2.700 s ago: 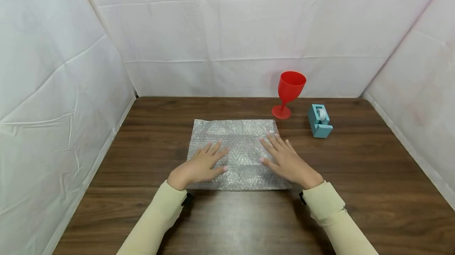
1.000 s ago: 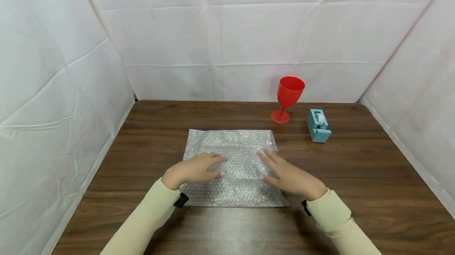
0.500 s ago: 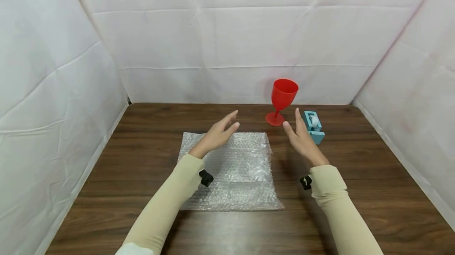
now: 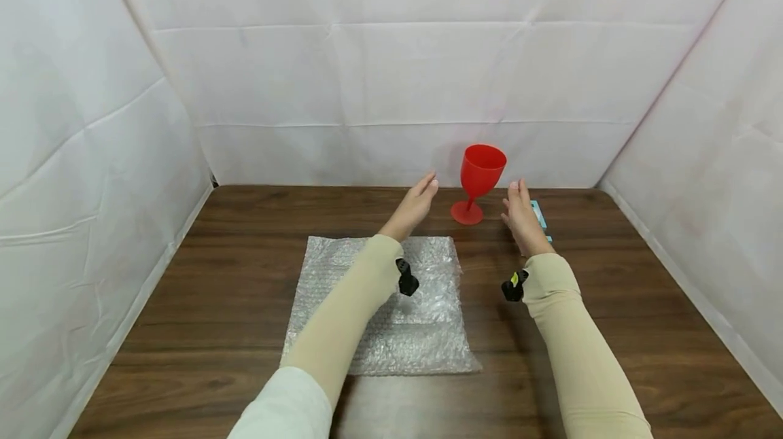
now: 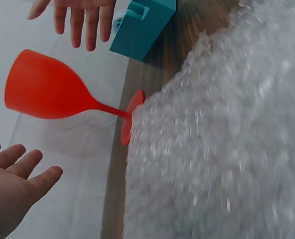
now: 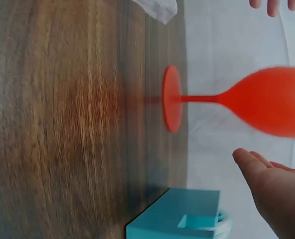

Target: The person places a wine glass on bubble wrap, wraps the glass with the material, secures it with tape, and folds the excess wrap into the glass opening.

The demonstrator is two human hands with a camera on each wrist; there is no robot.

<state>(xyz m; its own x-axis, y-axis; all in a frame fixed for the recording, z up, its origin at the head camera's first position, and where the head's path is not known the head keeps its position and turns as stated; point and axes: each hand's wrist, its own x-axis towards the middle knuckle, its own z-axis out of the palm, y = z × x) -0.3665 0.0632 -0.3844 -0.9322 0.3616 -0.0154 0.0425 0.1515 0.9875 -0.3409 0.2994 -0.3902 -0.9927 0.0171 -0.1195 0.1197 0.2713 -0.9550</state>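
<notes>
A red plastic goblet stands upright near the back of the table, its foot flat on the wood. To its left is my left hand, fingers extended and apart from the cup. My right hand is on the other side, palm turned toward the goblet, fingers straight. Both wrist views show a gap between each hand and the red goblet. Under my left forearm lies a flat sheet of bubble wrap. Behind my right hand, a teal tape dispenser is mostly hidden in the head view.
The brown wooden table is bordered by white cloth walls at the back and sides. The back cloth rises close behind the goblet. Small black cameras sit on both wrists.
Both hands have left their place over the bubble wrap and moved forward, to either side of the goblet. The goblet, wrap and tape dispenser stay put; the head view has shifted slightly.
</notes>
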